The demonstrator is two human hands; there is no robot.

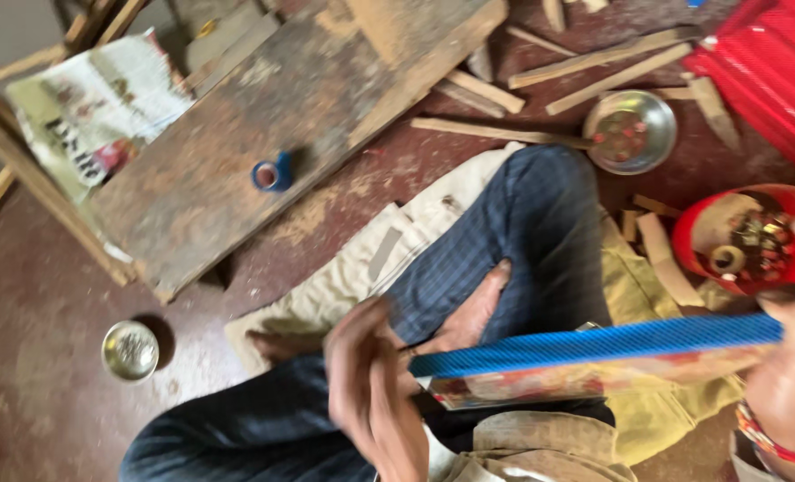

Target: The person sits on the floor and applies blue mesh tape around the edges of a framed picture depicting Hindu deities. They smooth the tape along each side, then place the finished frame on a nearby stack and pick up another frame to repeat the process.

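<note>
Nearest to my view, my left hand (375, 393) comes up from the bottom edge, blurred, its fingers curled and pressed together around the left end of a long flat strip (594, 357). That strip lies nearly level across my lap, above my crossed legs in dark checked trousers (504, 241), with a blue woven band (611, 341) running along its upper edge and a reddish patterned face below. I judge it light and fairly stiff, since it spans hand to hand with hardly any sag; the woven band looks soft and a little grippy, so the ends seem the sound places to hold. My left wrist stands upright, knuckles toward the camera.

Farther back on the floor (22, 295), a small steel bowl (130, 351) sits at the left, a worn wooden board (263, 116) slants across the top with a roll of blue tape (272, 174) near its middle, and a newspaper (94, 112) lies at its left end. Wood offcuts (594, 58) scatter toward the top right beside a steel dish (631, 131) of small parts, and a red bowl (747, 236) of metal bits stands near the right edge.

At the far right, my right hand (790, 379) closes over the strip's other end; blur hides the fingers, so I cannot tell exactly how they pinch it. A red band circles that wrist.
</note>
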